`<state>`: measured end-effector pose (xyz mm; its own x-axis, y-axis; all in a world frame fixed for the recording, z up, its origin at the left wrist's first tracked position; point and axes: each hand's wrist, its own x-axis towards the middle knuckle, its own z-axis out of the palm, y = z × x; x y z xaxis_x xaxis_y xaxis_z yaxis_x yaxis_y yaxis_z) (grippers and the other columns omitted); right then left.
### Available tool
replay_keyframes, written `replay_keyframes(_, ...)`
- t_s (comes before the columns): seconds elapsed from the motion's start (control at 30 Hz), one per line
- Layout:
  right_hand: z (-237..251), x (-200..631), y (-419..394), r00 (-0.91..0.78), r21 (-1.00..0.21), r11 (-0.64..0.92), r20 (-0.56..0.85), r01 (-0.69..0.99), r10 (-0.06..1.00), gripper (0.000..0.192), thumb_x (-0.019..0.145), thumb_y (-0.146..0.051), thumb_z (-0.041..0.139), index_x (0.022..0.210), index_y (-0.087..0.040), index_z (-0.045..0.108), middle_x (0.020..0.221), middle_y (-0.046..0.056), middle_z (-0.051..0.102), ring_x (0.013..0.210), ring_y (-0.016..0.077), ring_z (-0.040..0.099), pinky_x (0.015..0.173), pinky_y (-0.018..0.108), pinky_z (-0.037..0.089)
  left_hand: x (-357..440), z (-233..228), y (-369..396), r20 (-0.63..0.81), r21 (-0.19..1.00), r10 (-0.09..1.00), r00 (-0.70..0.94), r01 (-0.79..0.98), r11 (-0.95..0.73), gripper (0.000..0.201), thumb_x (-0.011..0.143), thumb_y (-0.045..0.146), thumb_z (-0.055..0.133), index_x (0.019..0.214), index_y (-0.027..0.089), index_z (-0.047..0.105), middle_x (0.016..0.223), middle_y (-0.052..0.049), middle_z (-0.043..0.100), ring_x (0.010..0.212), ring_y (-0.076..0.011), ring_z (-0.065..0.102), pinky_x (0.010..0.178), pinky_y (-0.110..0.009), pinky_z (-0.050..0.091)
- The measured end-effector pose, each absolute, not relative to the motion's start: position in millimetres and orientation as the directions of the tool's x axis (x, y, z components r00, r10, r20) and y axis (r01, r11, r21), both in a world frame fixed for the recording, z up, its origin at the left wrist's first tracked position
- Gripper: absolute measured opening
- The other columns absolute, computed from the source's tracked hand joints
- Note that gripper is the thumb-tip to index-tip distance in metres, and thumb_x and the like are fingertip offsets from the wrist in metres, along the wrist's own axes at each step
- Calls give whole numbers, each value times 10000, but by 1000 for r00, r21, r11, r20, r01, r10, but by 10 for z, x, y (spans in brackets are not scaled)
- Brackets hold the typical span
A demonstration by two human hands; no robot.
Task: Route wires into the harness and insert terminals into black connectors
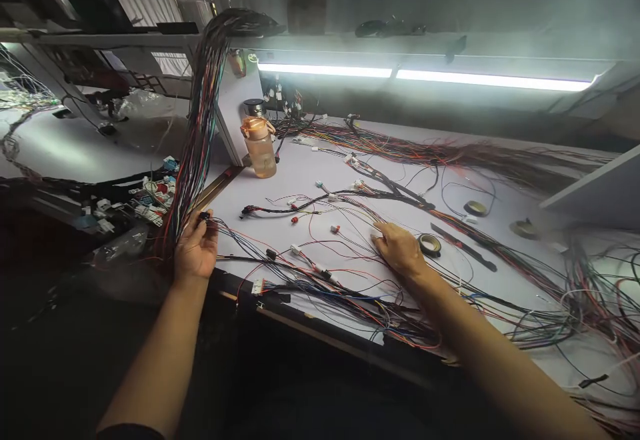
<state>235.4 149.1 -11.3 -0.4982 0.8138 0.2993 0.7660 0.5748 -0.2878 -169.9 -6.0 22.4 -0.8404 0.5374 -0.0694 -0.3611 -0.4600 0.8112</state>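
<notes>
My left hand (196, 248) is at the near left corner of the white bench (300, 180), with its fingers closed on a small black connector (204, 217) that has thin wires running off to the right. A thick bundle of coloured wires (200, 120) hangs down from above, just left of that hand. My right hand (400, 248) lies flat on loose red, black and blue wires (340, 273) spread over the bench, fingers pointing left. Whether it grips a wire I cannot tell. A roll of dark tape (430, 245) sits just right of it.
An orange-tinted water bottle (260, 147) stands at the back left. Two more tape rolls (475, 208) lie further right. A taped wire harness (390, 190) crosses the bench. Small connectors fill a tray (145, 203) on the left. A strip light (425, 75) runs overhead.
</notes>
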Motion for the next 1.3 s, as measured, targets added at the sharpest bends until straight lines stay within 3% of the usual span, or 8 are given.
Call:
replay_keyframes(0.23, -284, 2381, 1448, -481, -305, 571, 324, 762, 815, 278, 945, -305, 457, 1058, -162, 668, 955, 111, 676, 915, 246, 602, 818, 338, 436, -1625, -18, 145, -58, 832, 522, -851, -330, -446, 245, 772, 15, 624, 944, 172, 699, 965, -60, 722, 878, -102, 665, 843, -221, 541)
replay_keyframes(0.57, -217, 2453, 1511, -511, -467, 612, 339, 638, 790, 290, 850, -216, 519, 1110, -156, 634, 872, 70, 655, 808, 199, 600, 780, 323, 483, -1609, -7, 124, -12, 845, 553, -833, -304, -440, 249, 788, 13, 581, 947, 157, 708, 952, -78, 730, 892, -130, 678, 793, -230, 569)
replay_keyframes(0.77, -58, 2544, 1543, -573, -569, 637, 320, 521, 754, 120, 851, -249, 578, 898, -188, 670, 852, 38, 690, 778, 164, 644, 737, 287, 513, -1596, 7, 116, -5, 848, 576, -817, -309, -430, 273, 792, 12, 562, 968, 164, 703, 946, -72, 735, 884, -126, 680, 781, -221, 571)
replay_keyframes(0.9, 89, 2483, 1511, -573, -593, 653, 357, 471, 738, 144, 878, -268, 575, 848, -191, 693, 852, 51, 706, 796, 172, 656, 759, 310, 516, -1592, 19, 103, -16, 849, 585, -811, -320, -420, 276, 796, 9, 556, 966, 169, 703, 947, -66, 737, 903, -128, 679, 781, -215, 577)
replay_keyframes(1.1, 487, 2077, 1346, -616, -620, 711, 428, 332, 661, 158, 896, -289, 598, 895, -194, 724, 853, 38, 705, 764, 141, 653, 717, 284, 525, -1581, 30, 80, -41, 843, 595, -803, -347, -410, 192, 789, 84, 648, 951, 165, 709, 973, -70, 731, 890, -126, 680, 795, -197, 564)
replay_keyframes(1.3, 712, 1450, 1218, -735, -573, 793, 444, 206, 512, 177, 924, -265, 573, 994, -206, 724, 898, 51, 697, 764, 135, 645, 706, 280, 514, -1549, 4, 19, -44, 823, 649, -760, -396, -408, 293, 713, 153, 758, 1002, 142, 712, 1027, -111, 723, 817, -117, 679, 765, -199, 551)
